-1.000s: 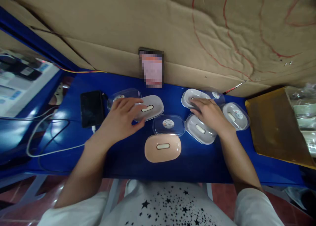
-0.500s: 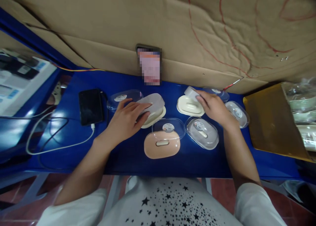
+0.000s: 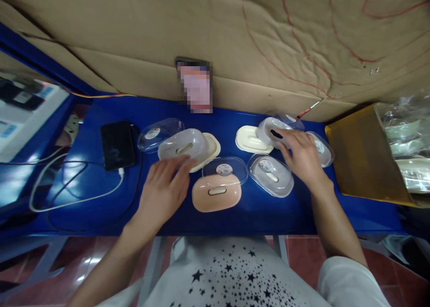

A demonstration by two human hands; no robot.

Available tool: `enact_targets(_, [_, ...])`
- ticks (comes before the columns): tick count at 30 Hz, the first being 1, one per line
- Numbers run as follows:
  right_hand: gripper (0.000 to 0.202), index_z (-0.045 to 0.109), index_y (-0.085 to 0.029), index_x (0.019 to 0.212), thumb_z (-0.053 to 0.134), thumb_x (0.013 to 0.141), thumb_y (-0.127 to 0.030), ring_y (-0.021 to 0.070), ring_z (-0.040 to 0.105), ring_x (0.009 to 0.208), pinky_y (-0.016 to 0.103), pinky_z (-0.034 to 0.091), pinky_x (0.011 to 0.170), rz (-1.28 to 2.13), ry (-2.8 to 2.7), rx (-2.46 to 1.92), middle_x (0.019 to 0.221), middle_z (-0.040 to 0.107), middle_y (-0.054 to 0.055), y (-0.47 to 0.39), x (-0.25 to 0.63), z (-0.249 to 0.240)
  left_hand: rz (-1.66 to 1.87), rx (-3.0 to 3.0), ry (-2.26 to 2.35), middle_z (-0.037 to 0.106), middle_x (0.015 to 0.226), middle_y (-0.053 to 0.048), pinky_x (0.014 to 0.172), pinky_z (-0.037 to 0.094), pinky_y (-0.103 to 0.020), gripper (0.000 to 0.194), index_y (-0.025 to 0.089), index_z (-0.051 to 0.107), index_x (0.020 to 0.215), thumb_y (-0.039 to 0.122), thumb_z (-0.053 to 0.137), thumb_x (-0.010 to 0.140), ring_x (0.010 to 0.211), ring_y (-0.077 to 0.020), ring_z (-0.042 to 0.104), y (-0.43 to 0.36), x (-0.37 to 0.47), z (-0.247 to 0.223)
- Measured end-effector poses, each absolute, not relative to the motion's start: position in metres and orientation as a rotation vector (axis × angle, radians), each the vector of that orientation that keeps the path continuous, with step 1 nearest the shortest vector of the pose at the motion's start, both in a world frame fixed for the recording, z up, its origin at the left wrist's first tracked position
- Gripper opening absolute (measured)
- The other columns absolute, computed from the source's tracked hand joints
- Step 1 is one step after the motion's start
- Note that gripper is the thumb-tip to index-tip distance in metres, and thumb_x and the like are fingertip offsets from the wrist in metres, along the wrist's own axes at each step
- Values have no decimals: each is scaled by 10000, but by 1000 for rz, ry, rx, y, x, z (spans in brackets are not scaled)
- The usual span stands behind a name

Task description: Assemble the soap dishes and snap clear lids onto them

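While the right hand (image 3: 300, 152) grasps one grey tray (image 3: 267, 130) by its right end, overlapping the cream base (image 3: 250, 139), the left hand (image 3: 168, 184) hangs by a second grey tray (image 3: 169, 145); whether its grip touches, I can't tell. Both sets sit toward the counter's (image 3: 215, 224) back edge. Trouble could come on the left: that tray overlaps the other cream base (image 3: 212, 147), so a nudge might slide it. A loose pinch on the right could drop the tray against the clear lid (image 3: 291, 119) behind. Half a second on, both trays have shifted outward, uncovering more base, and the right one's slot now shows.
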State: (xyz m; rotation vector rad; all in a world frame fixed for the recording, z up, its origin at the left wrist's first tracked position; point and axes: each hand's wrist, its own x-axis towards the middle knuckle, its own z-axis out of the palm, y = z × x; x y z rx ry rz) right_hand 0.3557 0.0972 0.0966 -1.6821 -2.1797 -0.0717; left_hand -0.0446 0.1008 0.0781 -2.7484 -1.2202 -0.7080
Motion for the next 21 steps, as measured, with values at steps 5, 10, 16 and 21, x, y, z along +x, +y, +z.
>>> enact_targets(5, [176, 719, -233, 1247, 668, 1093, -303, 246, 749, 967, 424, 533, 858, 80, -2371, -1528, 1090, 812, 55, 15, 321, 106, -701, -3056, -803, 809, 1203, -104, 992, 564, -415, 214, 148, 712, 1268, 193, 671, 1062, 1105, -273, 754, 48, -27, 69])
enact_targets(10, [305, 700, -183, 1387, 658, 1086, -214, 249, 752, 976, 410, 522, 848, -46, -2404, -1677, 1124, 811, 87, -30, 303, 90, -590, -3040, -958, 752, 1410, -143, 1130, 504, -457, 327, 128, 680, 1394, 174, 668, 1071, 1259, -292, 715, 29, -11, 46])
enact_targets(16, [596, 488, -182, 1658, 655, 1098, -296, 342, 708, 1271, 489, 488, 1038, -142, -2289, -1885, 1475, 724, 157, -31, 310, 70, -573, -3099, -1052, 690, 1524, -141, 1110, 484, -457, 378, 173, 684, 1409, 74, 647, 1046, 1372, -311, 665, 23, -8, 48])
enact_targets(21, [510, 543, -217, 1624, 603, 1124, -296, 331, 716, 1272, 493, 442, 1051, -22, -2309, -1831, 1467, 739, 123, -20, 315, 71, -748, -3152, -989, 736, 1468, -126, 1079, 463, -437, 285, 143, 664, 1383, 143, 644, 1098, 1338, -255, 693, 21, -3, 61])
